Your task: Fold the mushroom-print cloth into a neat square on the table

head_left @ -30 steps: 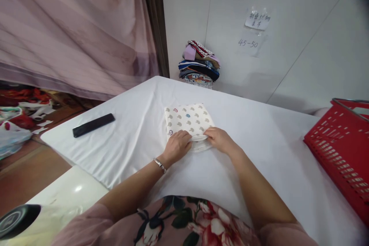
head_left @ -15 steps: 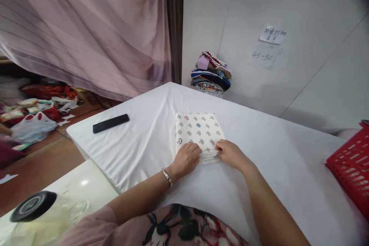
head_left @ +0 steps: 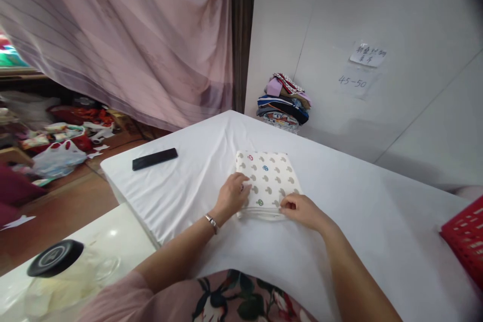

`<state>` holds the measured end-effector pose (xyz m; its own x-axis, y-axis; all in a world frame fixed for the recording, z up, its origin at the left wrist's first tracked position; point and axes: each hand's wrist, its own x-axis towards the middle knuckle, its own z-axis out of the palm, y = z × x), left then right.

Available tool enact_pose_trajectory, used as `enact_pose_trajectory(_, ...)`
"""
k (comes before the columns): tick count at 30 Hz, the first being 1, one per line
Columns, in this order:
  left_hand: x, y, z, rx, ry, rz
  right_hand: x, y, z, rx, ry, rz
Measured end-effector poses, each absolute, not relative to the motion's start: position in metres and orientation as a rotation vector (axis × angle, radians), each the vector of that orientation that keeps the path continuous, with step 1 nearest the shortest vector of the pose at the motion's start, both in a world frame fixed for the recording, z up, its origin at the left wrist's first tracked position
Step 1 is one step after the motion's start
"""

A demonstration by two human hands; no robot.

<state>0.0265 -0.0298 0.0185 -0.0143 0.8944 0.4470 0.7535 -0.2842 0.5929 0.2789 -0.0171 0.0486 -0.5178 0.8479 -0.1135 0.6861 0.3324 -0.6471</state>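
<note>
A white folded cloth (head_left: 269, 178) printed with grey mushrooms, a few of them coloured, lies as a neat rectangle on the table (head_left: 196, 191). At its left side rests my left hand (head_left: 233, 194), palm down with fingers apart, the fingertips over the cloth's left part. My right hand (head_left: 304, 211) is at the front right corner, thumb and forefinger curled together at the cloth's front edge, where folded layers show. The underside of the cloth and some right fingers are hidden.
A black phone (head_left: 154, 159) lies on the left of the table. A lidded jar (head_left: 56, 282) stands on a lower white surface at front left. A stack of folded clothes (head_left: 285, 103) sits beyond the far edge. At right is a red basket (head_left: 466, 234).
My left hand has moved from the cloth's front edge to its left side, its fingers spreading. My right hand stays at the front right corner. The view has shifted slightly.
</note>
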Motion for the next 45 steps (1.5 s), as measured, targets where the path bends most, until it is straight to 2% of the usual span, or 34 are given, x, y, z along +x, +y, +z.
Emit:
enact_pose_trajectory(3,0.011,-0.018,0.013,1.640,1.961,1.085,0.273,-0.019,0.045,-1.389,-2.331,0.911)
enact_pose_trajectory(6,0.009,-0.014,0.009,1.334,1.954,0.947,0.271,-0.018,0.042,-1.406,-2.300,0.954)
enact_pose_trajectory(15,0.011,-0.023,0.010,1.377,1.943,0.802,0.280,-0.011,0.036,-1.434,-2.257,1.123)
enact_pose_trajectory(17,0.009,-0.020,0.010,1.303,1.907,0.826,0.280,-0.010,0.035,-1.459,-2.255,1.017)
enact_pose_trajectory(22,0.010,-0.016,0.010,1.329,1.893,0.803,0.281,-0.005,0.035,-1.639,-2.213,0.467)
enact_pose_trajectory(26,0.024,-0.022,0.011,1.401,1.931,0.785,0.289,0.001,0.029,-1.793,-2.224,0.289)
enact_pose_trajectory(33,0.087,-0.069,0.005,1.205,1.299,0.636,0.331,0.016,0.029,-1.986,-2.145,0.031)
enact_pose_trajectory(36,0.094,-0.079,0.010,1.257,1.185,0.550,0.331,0.010,0.041,-1.816,-2.073,0.176)
enact_pose_trajectory(41,0.053,-0.063,0.025,1.500,1.323,0.440,0.289,-0.024,0.065,-1.502,-2.217,0.788)
enact_pose_trajectory(45,0.010,-0.039,0.029,1.852,1.880,0.639,0.252,-0.047,0.066,-1.305,-2.543,0.723)
